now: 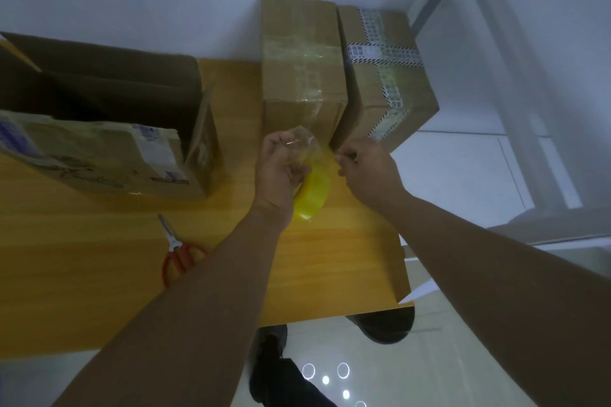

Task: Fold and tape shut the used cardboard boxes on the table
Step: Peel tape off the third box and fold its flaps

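Left hand [281, 172] grips the yellow tape roll [314, 192] above the table [99, 291], right hand [363, 172] pinching its loose end just in front of the closed box [304, 76]. That clear tape looks thin, clingy and crumple-prone, so I'd hold the end by its edge and keep it taut

Open box [99, 102] – left part cut off by frame edge; label print blurred. Scissors [174, 244] handles partly hidden by left forearm [198, 291]. Tape roll [315, 195] – left side behind left hand [281, 172]. Far right box [373, 92]: tape print unreadable.
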